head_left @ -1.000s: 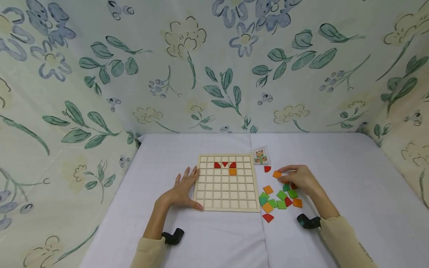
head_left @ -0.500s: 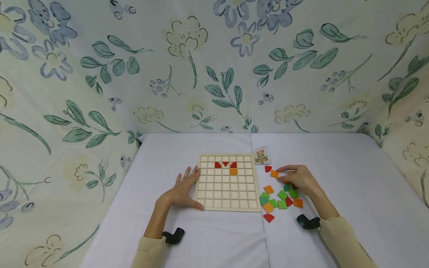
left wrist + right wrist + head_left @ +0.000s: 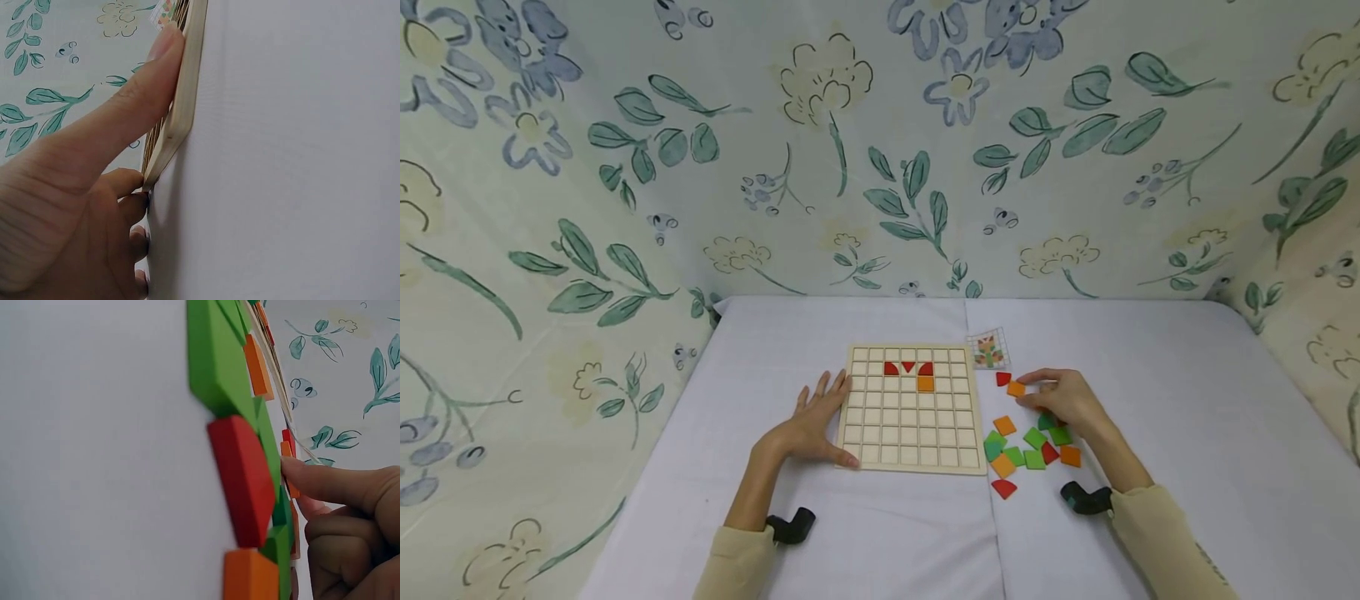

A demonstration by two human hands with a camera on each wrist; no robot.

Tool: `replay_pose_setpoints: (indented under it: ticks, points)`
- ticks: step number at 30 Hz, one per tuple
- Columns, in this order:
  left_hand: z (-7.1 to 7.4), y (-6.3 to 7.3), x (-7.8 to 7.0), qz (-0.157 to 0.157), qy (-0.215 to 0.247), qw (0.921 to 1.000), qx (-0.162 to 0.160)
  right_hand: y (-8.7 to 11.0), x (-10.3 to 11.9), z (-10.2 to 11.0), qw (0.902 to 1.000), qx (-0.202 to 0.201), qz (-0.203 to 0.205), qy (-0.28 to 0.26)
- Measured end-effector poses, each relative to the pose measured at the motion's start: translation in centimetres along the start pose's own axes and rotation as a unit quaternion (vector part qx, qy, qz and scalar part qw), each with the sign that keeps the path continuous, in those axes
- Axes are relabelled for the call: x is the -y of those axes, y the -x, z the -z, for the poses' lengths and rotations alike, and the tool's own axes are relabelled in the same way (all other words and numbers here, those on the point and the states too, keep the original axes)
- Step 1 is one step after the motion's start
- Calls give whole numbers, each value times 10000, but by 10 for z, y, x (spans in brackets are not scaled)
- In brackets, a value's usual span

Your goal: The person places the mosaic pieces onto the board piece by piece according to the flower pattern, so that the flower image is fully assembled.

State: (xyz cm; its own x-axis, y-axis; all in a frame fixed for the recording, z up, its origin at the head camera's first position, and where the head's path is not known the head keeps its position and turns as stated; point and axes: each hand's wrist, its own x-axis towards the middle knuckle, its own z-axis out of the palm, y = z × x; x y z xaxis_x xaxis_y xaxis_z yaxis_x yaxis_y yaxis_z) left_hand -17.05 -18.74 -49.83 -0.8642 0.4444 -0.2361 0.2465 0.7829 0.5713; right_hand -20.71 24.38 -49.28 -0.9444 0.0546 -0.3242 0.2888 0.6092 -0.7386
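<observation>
A square wooden grid board (image 3: 908, 433) lies on the white-covered table. My left hand (image 3: 811, 423) rests at its left side, fingers spread along the edge. The left wrist view shows the thumb (image 3: 125, 106) lying on the board's frame (image 3: 189, 94). Two red quarter-circle tiles, a red triangle (image 3: 907, 367) and an orange square (image 3: 926, 383) occupy cells near the far side. Right of the board, my right hand (image 3: 1063, 400) pinches an orange square tile (image 3: 1016, 389) between thumb and fingers, close to a loose red tile (image 3: 1003, 379). The other right fingers are curled in.
A small pattern card (image 3: 989, 348) lies by the board's far right corner. Loose tiles are scattered along the board's right side, among them a green square (image 3: 1033, 459), an orange square (image 3: 1071, 457) and a red quarter-circle (image 3: 1004, 489). Floral cloth (image 3: 850, 208) hangs behind the table.
My right hand has slid the orange tile slightly left, nearer the loose red tile. The head view has shifted a little. My left hand stays at the board.
</observation>
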Motion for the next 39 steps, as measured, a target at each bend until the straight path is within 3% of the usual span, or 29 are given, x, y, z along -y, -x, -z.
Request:
replay_pose_setpoints:
  ticks: [7, 13, 23, 29, 35, 39]
  points:
    - [2, -1, -3, 9, -22, 10000, 45, 3, 3, 5, 9994, 140, 320, -16]
    - [1, 0, -2, 65, -37, 10000, 36, 5, 21, -1, 9978, 238, 591, -207]
    - [4, 1, -5, 68, 25, 10000, 67, 0, 57, -37, 9874, 604, 1279, -713]
    - [2, -1, -4, 79, -41, 9999, 54, -7, 73, -65, 9814, 872, 1535, -755]
    - [2, -1, -3, 66, -91, 9999, 31, -11, 87, -90, 9776, 1117, 1567, -857]
    - [3, -1, -3, 69, -108, 9999, 51, -12, 93, -102, 9813, 1061, 1408, -772]
